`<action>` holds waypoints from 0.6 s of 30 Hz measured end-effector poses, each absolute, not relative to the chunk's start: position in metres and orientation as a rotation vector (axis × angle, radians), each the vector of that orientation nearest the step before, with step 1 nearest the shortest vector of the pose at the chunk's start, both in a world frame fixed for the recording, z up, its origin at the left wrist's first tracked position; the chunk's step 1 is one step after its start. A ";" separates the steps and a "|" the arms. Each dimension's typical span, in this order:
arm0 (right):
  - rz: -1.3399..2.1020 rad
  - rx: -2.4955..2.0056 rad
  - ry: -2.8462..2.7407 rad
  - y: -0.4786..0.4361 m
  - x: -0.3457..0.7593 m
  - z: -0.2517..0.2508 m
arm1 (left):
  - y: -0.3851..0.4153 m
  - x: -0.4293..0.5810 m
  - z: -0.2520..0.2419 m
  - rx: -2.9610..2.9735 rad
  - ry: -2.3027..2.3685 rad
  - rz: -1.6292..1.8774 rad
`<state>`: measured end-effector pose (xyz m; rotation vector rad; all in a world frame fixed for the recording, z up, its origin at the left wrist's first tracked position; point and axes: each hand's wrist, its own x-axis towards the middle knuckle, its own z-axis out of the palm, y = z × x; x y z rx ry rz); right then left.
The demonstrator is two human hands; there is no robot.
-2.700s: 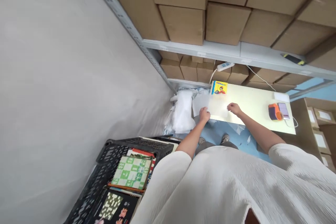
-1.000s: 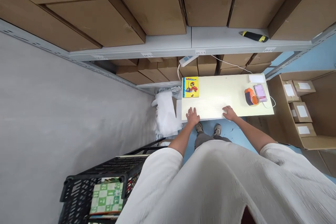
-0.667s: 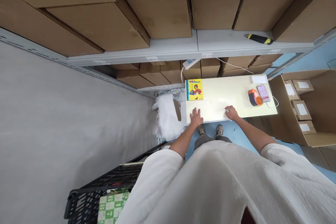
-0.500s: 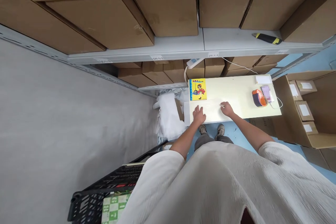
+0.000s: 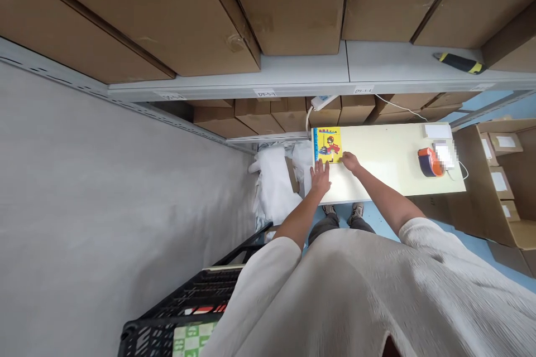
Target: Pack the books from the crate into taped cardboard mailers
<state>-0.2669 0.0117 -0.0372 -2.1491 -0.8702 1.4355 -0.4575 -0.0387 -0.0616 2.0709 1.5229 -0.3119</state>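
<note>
A yellow picture book (image 5: 329, 144) with a blue left edge and a cartoon figure on its cover lies flat at the left end of the pale table (image 5: 389, 156). My left hand (image 5: 320, 181) rests on its near edge, fingers spread and stretched out. At the book's near right corner is my right hand (image 5: 350, 162), fingers pinched together against the corner. Whatever sits between those fingertips is too small to make out.
An orange and dark blue tape roll or dispenser (image 5: 429, 162) and a white box (image 5: 438, 131) occupy the table's right end. Cartons (image 5: 301, 5) fill the shelf above, where a utility knife (image 5: 460, 62) lies. A black crate (image 5: 167, 312) stands lower left; an open carton (image 5: 473, 178) is at right.
My right hand has moved left and away from me to the book's corner. My left hand has reached forward onto the book's near edge. A small white bit showed at my right fingertips before.
</note>
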 end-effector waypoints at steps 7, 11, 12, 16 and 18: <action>1.452 -2.250 -0.730 0.031 -0.274 -0.034 | -0.039 -0.455 -0.070 2.048 1.508 -0.301; 1.477 -2.229 -0.673 0.039 -0.274 -0.035 | -0.039 -0.453 -0.072 2.060 1.516 -0.294; 1.478 -2.230 -0.670 0.040 -0.273 -0.036 | -0.039 -0.453 -0.073 2.068 1.519 -0.300; 1.473 -2.244 -0.663 0.045 -0.272 -0.038 | -0.040 -0.454 -0.074 2.080 1.519 -0.301; 1.465 -2.254 -0.656 0.047 -0.272 -0.039 | -0.040 -0.455 -0.075 2.076 1.515 -0.288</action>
